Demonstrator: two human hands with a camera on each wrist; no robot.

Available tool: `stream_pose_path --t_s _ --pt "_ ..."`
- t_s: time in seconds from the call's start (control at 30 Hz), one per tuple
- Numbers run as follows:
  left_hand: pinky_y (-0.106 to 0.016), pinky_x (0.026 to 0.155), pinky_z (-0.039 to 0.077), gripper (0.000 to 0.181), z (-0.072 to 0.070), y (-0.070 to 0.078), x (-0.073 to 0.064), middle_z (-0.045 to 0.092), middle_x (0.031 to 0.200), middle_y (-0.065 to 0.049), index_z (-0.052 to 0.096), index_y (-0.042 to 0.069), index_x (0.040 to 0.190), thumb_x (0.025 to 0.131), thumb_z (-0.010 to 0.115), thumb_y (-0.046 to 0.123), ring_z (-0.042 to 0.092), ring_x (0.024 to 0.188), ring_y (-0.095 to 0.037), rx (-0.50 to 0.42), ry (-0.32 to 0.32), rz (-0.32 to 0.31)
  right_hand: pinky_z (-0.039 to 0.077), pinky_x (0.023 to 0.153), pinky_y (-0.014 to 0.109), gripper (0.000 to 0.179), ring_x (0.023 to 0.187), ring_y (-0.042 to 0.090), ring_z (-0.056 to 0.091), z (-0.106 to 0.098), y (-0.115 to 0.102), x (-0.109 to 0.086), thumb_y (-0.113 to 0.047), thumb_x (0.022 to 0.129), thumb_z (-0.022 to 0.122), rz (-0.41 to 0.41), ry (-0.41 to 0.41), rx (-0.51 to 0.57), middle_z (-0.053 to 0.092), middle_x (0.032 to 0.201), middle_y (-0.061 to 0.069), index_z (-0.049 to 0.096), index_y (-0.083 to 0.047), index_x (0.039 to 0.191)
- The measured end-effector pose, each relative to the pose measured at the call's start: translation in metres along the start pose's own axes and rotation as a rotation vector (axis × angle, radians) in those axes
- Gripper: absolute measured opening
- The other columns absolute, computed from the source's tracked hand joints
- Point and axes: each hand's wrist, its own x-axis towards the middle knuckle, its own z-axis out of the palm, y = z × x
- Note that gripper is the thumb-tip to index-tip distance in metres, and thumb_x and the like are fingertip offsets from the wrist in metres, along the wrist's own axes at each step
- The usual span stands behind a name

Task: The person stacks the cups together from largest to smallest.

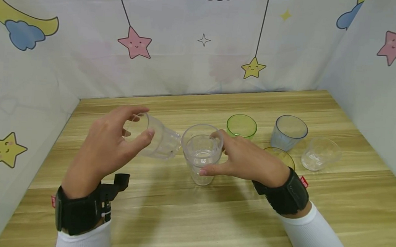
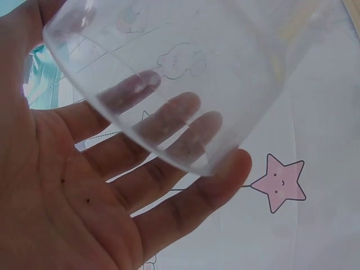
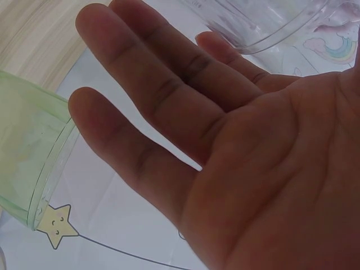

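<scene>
In the head view my left hand (image 1: 114, 133) grips a clear cup (image 1: 162, 142) near its rim, thumb on the near side and fingers on the far side. That cup lies tipped over sideways in the grip, mouth toward the palm, base pointing right. Its base comes close to a stack of nested clear cups (image 1: 199, 160), which stands upright on the table. My right hand (image 1: 244, 157) holds this stack between thumb and index finger. In the right wrist view the other fingers (image 3: 169, 95) stretch out beside the stack.
Right of the stack stand a green cup (image 1: 242, 121), a yellow cup (image 1: 287, 157) partly behind my right wrist, and a blue-grey cup (image 1: 286, 137). A clear cup (image 1: 320, 155) leans at the far right. Printed cloth (image 1: 174, 72) walls the wooden table (image 1: 191, 222) at back and sides.
</scene>
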Motion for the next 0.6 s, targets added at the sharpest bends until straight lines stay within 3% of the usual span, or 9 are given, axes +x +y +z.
stream_pose_path --t_s 0.6 --pt "-0.042 0.07 0.05 0.046 -0.0035 0.0056 -0.0018 0.066 0.124 -0.007 0.063 0.008 0.131 0.088 0.068 0.023 0.062 0.107 -0.024 -0.007 0.144 0.117 0.053 0.085 0.039 0.099 0.101 0.015 0.065 0.0 -0.0004 -0.0001 -0.069 0.076 0.077 0.003 0.006 -0.01 0.069 0.11 0.003 0.042 -0.007 0.145"
